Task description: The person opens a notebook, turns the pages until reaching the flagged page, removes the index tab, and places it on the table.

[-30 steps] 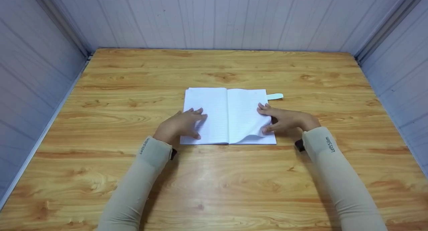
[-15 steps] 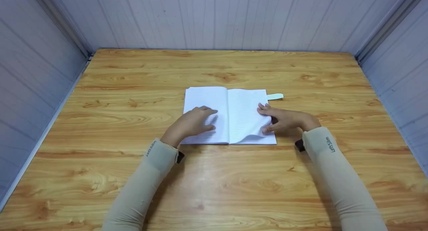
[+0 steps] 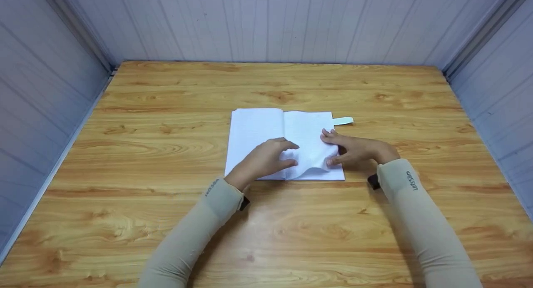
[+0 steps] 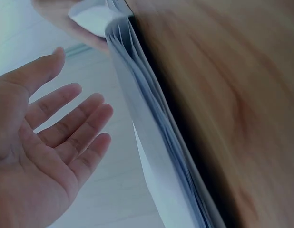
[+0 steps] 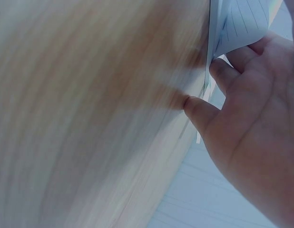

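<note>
An open lined notebook (image 3: 266, 129) lies flat at the middle of the wooden table (image 3: 166, 113). The right hand (image 3: 354, 148) sits at the notebook's right edge and pinches the lower corner of the right-hand page (image 3: 310, 150), which bulges up off the stack. The left hand (image 3: 266, 159) hovers over the notebook's spine with fingers loose and spread, gripping nothing; whether its fingertips touch the raised page is hard to tell, as the wrist views are blurred. A pale tab (image 3: 343, 121), perhaps a bookmark, pokes out past the notebook's upper right corner.
</note>
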Tool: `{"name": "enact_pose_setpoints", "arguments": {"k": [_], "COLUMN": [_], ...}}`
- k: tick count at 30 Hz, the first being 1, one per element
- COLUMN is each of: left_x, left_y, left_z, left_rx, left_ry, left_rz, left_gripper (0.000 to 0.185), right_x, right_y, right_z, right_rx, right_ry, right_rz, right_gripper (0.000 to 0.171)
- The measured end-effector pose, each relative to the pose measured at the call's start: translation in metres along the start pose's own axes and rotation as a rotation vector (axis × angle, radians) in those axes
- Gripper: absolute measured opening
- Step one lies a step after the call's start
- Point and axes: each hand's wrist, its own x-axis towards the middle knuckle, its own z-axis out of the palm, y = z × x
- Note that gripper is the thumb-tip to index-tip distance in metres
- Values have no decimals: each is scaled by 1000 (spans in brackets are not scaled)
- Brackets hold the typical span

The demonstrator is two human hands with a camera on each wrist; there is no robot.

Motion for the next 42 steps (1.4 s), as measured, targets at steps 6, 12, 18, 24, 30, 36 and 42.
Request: {"name": "enact_pose_setpoints", "arguments": {"k": [6,12,18,24,30,36,42], "left_x": [8,17,22,26,27,26,27], "left_y": [12,19,23,25,28,26,25], "left_z": [8,16,19,22,23,23,24], "left_rx": [-21,-17,-13,-17,-28,-52,-69], "left_ry": [-22,-56,-79,-83,-81,-52,-30], "left_rz": [52,87,86,91,92,115,132], "left_gripper": [42,41,39,35,30,25,24], "right_x": [0,0,0,0,0,1,-2], "right_y": [1,1,0,-1,-1,1,1], "right_z": [0,-1,-2,-2,-2,-1,-2], "right_rx": [6,6,2,6,-24,-9,7], "right_ry": [8,10,11,10,7,13,42], "right_rz": [-26,-40,-51,-51,-41,-42,-45], "right_gripper": [90,89,89,89,90,92,98]}}
